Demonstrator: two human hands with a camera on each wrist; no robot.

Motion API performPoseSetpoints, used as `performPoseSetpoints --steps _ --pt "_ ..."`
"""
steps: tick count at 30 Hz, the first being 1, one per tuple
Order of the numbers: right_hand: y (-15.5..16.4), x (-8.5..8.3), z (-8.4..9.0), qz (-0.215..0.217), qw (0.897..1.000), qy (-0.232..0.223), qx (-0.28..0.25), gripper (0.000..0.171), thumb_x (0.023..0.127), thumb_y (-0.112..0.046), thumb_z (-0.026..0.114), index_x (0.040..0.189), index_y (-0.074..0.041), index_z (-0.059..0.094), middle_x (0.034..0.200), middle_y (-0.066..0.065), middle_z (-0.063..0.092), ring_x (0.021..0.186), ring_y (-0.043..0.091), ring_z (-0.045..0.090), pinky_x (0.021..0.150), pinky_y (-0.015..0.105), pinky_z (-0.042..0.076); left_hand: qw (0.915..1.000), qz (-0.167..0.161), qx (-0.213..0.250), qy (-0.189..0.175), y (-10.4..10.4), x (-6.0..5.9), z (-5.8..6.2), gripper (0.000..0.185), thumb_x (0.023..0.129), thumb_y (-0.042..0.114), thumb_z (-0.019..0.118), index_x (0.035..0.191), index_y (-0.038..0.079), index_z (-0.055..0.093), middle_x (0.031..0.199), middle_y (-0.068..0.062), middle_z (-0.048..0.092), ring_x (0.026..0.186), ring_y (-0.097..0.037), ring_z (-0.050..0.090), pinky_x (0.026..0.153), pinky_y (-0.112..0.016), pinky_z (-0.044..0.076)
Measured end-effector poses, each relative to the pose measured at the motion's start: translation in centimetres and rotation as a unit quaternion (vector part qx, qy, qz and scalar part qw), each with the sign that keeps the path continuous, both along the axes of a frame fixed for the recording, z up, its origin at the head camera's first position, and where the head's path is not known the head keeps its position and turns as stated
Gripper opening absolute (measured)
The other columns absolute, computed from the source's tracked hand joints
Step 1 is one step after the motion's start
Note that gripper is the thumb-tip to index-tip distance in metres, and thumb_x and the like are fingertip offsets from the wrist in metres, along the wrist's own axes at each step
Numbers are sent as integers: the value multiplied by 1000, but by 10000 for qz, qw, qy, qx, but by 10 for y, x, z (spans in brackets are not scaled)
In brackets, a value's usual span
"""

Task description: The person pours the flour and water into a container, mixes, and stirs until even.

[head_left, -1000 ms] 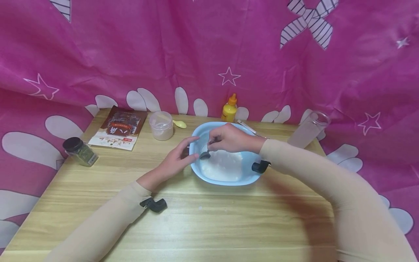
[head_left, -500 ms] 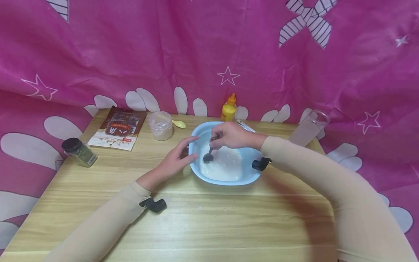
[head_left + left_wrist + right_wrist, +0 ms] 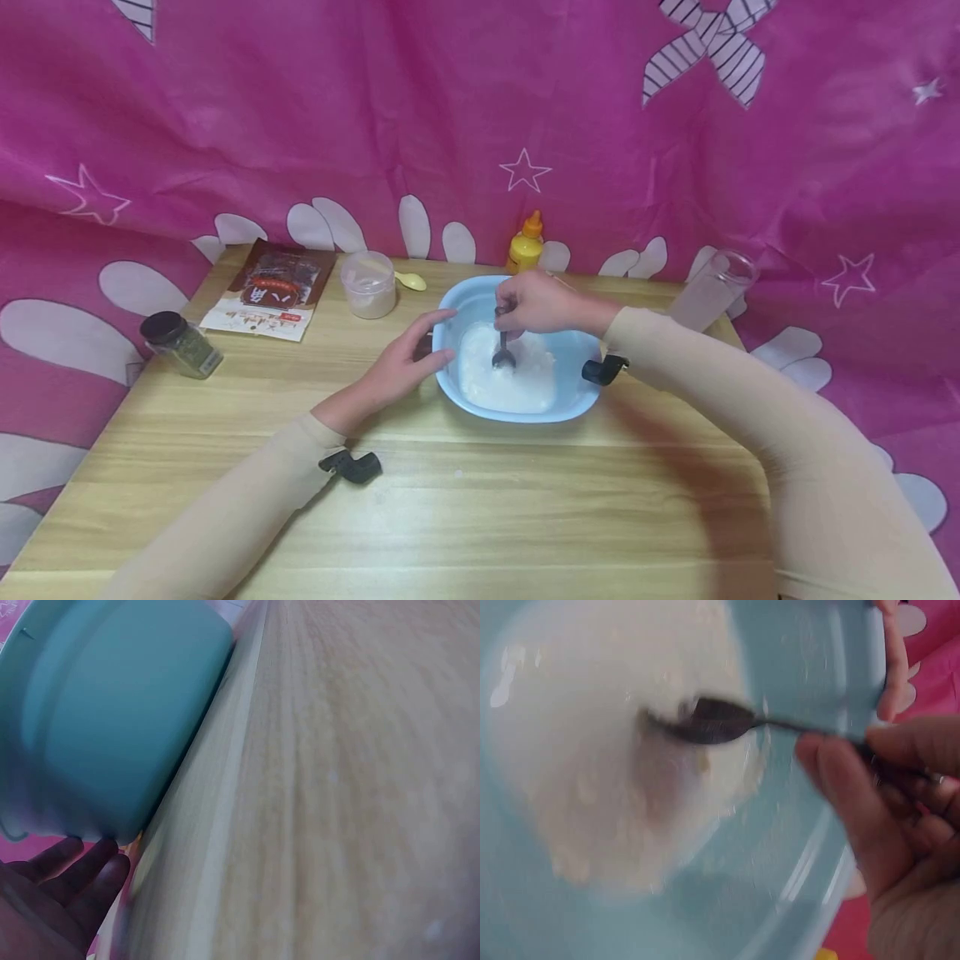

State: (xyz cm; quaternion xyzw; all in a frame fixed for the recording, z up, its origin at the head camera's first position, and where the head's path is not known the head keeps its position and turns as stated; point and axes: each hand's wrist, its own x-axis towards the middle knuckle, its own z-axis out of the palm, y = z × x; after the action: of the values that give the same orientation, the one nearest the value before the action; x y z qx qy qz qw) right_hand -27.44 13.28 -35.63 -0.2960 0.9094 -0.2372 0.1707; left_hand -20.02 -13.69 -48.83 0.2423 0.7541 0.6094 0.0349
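A light blue basin (image 3: 577, 408) on the table holds a glossy white, lumpy mixture (image 3: 517, 387). My right hand (image 3: 543, 302) pinches the handle of a dark spoon (image 3: 504, 358) between thumb and fingers. In the right wrist view the bowl of the spoon (image 3: 716, 720) dips at the mixture, slightly blurred. At the basin's left side, my left hand (image 3: 401, 362) holds the rim, thumb and index finger reaching over it. Other fingers (image 3: 90, 881) touch the outer wall, seen in the left wrist view.
Behind the basin stands a yellow squeeze bottle (image 3: 525, 246). To its left are a yellow spoon (image 3: 411, 282), a clear tub of white powder (image 3: 370, 292), a brown-and-white packet (image 3: 270, 292) and a black-lidded spice jar (image 3: 182, 346). A tall clear container (image 3: 708, 292) stands back right, before a pink curtain (image 3: 465, 108).
The spoon has moved from the basin's left wall rightward into the white mixture, my right hand moving with it. My left hand has stayed on the rim.
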Motion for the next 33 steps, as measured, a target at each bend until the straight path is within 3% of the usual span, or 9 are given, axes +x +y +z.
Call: performPoseSetpoints --steps 4,11,13,18,20,23,28,30,33 --pt "-5 -3 -2 -112 9991 -309 -271 14 100 -17 85 94 -11 74 93 1 80 84 14 81 78 34 67 10000 12 27 -39 0 1 0 65 109 15 70 169 16 43 166 -26 49 142 -47 62 115 -56 56" --pt "8 -15 -2 -956 9944 242 -377 15 101 -8 82 92 -6 70 88 7 76 83 19 81 77 31 69 10000 -13 2 38 1 -2 0 65 109 13 70 168 15 44 166 -23 48 140 -47 63 114 -56 57" --pt "12 -16 -1 -894 9953 156 -334 18 100 -7 82 88 -6 69 85 8 75 82 20 81 75 31 69 10000 -22 11 60 1 -3 0 64 109 13 70 168 15 45 167 -23 47 140 -47 63 114 -57 56" --pt "10 -14 1 -415 9950 -730 -542 23 99 -5 84 84 -5 67 91 11 76 85 23 83 80 37 70 9999 -52 64 57 0 -3 0 64 109 12 70 168 15 44 168 -23 47 141 -47 62 115 -57 56" --pt "8 -14 1 -339 9936 -874 -635 22 99 -6 84 85 -5 67 94 11 77 87 23 84 84 41 70 10000 -46 51 50 -1 -3 -1 64 109 13 69 169 15 44 168 -23 47 142 -47 62 115 -56 56" --pt "8 -17 -2 -446 9954 -524 -671 19 100 -8 84 89 -7 69 96 8 79 88 21 84 85 42 70 10000 -26 23 47 -1 -2 -1 64 110 13 69 169 16 44 168 -23 47 142 -46 62 116 -57 56" --pt "23 -23 -1 -625 9968 400 -291 16 100 -8 83 90 -7 70 86 6 76 82 20 81 73 33 66 10000 -22 4 77 -1 -2 -3 64 110 13 69 169 15 43 168 -23 47 140 -47 63 116 -58 55" --pt "29 -23 0 -549 9977 347 -176 18 99 -6 83 87 -7 69 82 7 74 80 21 81 72 32 66 10000 -29 8 83 -1 -2 -2 64 110 13 69 169 15 43 168 -23 47 139 -46 64 116 -58 55" --pt "34 -19 2 -309 9986 -384 -205 19 99 -4 83 87 -6 68 86 8 75 83 23 82 79 37 70 10000 -48 29 71 -2 -1 -1 64 110 13 69 169 15 43 168 -23 47 140 -47 64 116 -57 55"
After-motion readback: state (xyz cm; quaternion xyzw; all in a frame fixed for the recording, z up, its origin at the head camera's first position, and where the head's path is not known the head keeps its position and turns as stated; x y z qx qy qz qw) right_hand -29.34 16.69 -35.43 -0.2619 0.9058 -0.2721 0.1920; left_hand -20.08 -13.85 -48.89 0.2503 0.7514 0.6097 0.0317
